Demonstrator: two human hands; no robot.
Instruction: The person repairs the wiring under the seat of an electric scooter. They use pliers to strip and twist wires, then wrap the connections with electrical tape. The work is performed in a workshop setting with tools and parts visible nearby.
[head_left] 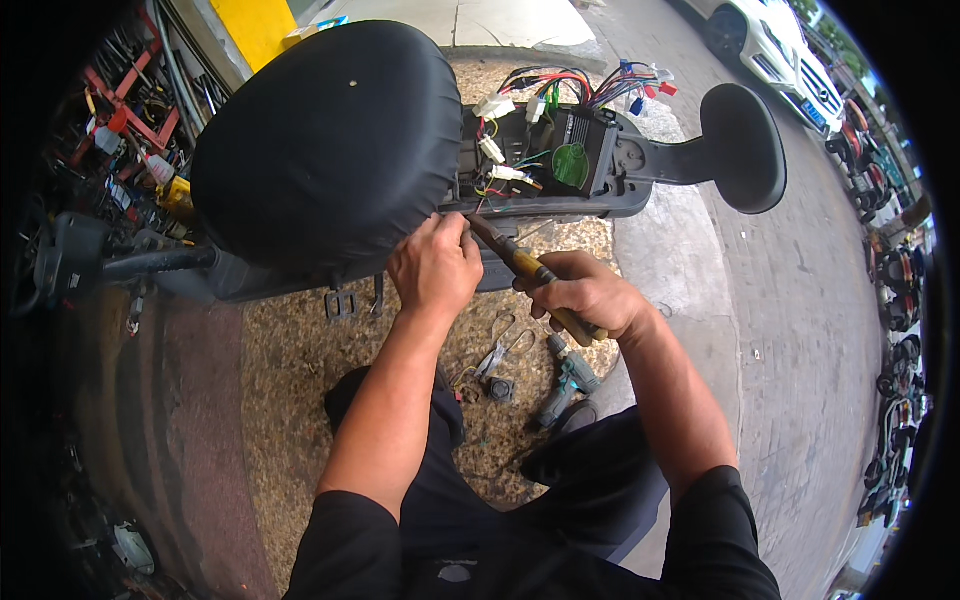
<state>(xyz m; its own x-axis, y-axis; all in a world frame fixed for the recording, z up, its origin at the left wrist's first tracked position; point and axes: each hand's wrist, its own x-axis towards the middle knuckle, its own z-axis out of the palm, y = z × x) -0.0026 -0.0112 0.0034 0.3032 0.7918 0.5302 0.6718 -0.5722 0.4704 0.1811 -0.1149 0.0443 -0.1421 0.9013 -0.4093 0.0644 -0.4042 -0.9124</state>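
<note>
My left hand (436,262) has its fingers curled at the lower right edge of the black padded seat (320,140); what they hold is hidden. My right hand (585,295) grips a long tool with worn yellow handles (530,268), like pliers, its dark head beside my left fingertips at the seat's edge. Right of the seat lies an open housing (620,200) with a black controller box (590,130), white connectors (495,105), coloured wires and a green round piece (568,165). A black backrest pad (745,150) sits on a bracket at its right end.
On the speckled ground lie a teal-grey drill (565,385), scissors (492,360) and a small black part (500,390). Tools crowd a red rack (110,90) at left. A white car (780,60) stands at upper right, and a row of scooters (890,380) lines the right.
</note>
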